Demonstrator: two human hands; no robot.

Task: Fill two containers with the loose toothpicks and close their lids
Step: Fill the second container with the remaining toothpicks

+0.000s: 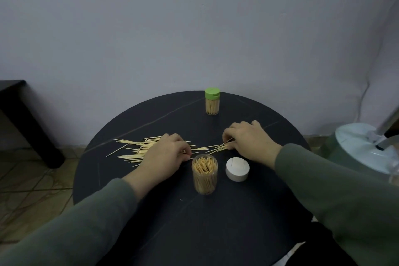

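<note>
Round dark table [216,222], near edge cut off by the frame. Left hand [166,153] lies curled over the loose wooden toothpicks [133,149], pinching a few at its fingertips; part of the pile is hidden under it. Right hand [250,136], fingers curled, pinches a smaller bunch. Clear open plastic container [205,176], nearly full, stands between the wrists. White round lid [237,168] just right of it. Green-lidded closed container [212,101] at the far edge.

Toothpicks [138,149] partly under the left hand [166,153] — fingertip grip on them unclear
</note>
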